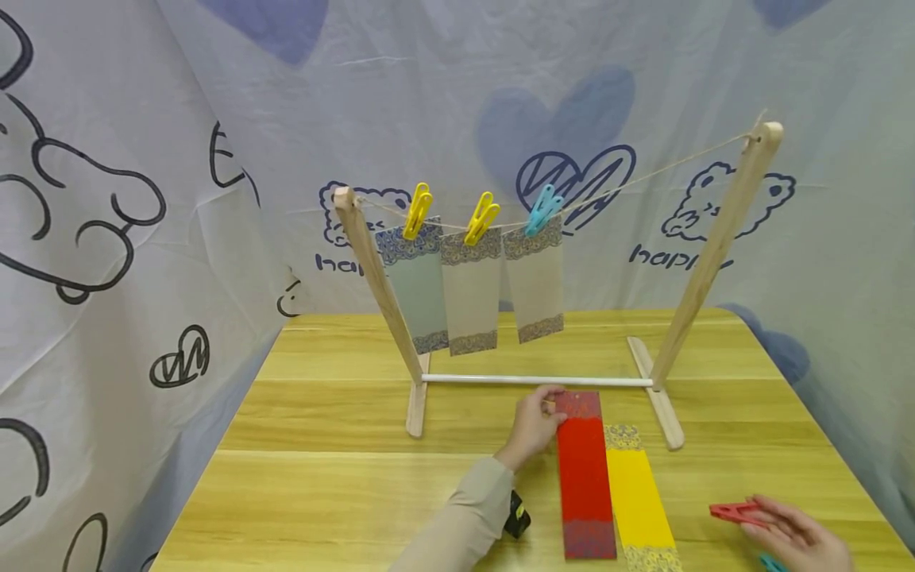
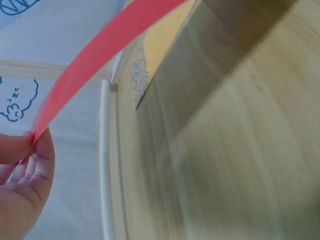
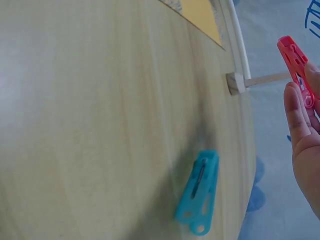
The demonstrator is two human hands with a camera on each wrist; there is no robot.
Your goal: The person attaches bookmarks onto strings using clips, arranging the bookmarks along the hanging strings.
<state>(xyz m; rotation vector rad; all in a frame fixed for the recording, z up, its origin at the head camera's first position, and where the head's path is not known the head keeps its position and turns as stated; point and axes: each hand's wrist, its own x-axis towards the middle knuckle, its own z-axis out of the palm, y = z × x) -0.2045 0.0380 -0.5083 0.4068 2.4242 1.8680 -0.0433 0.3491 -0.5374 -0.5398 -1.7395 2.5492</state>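
My left hand (image 1: 534,425) pinches the top left edge of a red card (image 1: 584,469) with patterned ends. In the left wrist view the red card (image 2: 95,65) bows away from the thumb and fingers, above the table. A yellow card (image 1: 641,500) with patterned ends lies just right of it on the table. At the lower right, my right hand (image 1: 801,536) holds a red clothespin (image 1: 736,512) between thumb and fingers. Below that hand a blue clothespin (image 3: 199,192) lies on the table, mostly hidden by the hand in the head view.
A wooden stand with a left post (image 1: 379,286), a right post (image 1: 718,254) and a white crossbar (image 1: 536,380) carries a string. Three pale cards hang there under two yellow clothespins (image 1: 418,211) and a blue clothespin (image 1: 544,210). A small black object (image 1: 518,516) lies beside the left sleeve.
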